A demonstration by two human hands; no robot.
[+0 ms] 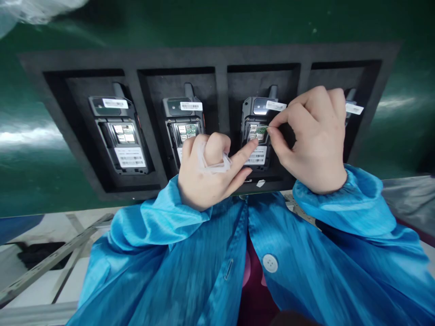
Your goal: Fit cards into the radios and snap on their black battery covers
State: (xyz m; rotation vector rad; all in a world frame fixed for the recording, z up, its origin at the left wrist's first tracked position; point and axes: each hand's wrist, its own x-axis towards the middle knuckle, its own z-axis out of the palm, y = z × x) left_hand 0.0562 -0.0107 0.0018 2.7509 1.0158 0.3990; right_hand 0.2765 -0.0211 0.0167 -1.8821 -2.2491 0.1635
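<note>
A handheld radio-like device (247, 107) lies in the third compartment of a black foam tray (221, 86), its back bay exposed with metal card slots and green circuit board. My left hand (210, 172) stretches its index finger to the lower edge of that bay. Its other fingers are curled, with crumpled translucent film (212, 165) around them. At the bay's right edge, my right hand (309, 136) pinches thumb and index finger on what looks like a thin clear film (265, 128), largely hidden by the fingertips.
Similar devices lie to the left: one device (120, 131) in the first compartment and another device (180, 111) partly behind my left hand. A fourth device (351, 102) is mostly covered by my right hand. A small white scrap (260, 183) lies on the tray's front rim. Clear plastic (44, 9) sits on the green table (190, 27).
</note>
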